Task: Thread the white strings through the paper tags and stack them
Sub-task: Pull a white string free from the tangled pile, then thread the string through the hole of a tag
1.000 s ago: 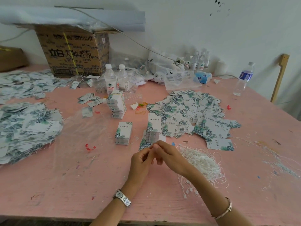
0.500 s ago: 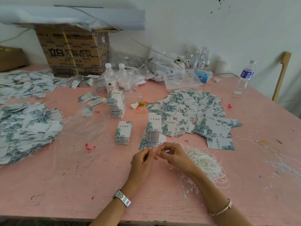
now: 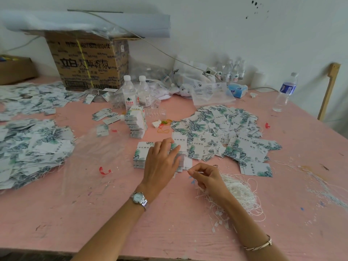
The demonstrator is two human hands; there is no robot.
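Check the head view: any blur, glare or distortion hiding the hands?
Head view: even soft light, no glare or hard shadows; wide-angle bend bows the edges of the table; left hand slightly smeared over the tags; right hand sharper, though what it pinches is too thin to resolve.

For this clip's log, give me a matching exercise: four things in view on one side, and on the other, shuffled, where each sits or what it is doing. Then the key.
Things
1. left hand
2. right hand
3. white strings
4. cardboard box

Places or states
A. at the back by the wall, left of the two water bottles
B. loose heap on the pink table, right of both hands
C. fingers stretched out onto a stack of tags
D. fingertips pinched together, apparently on a string

Pairs: 1-C, 2-D, 3-B, 4-A
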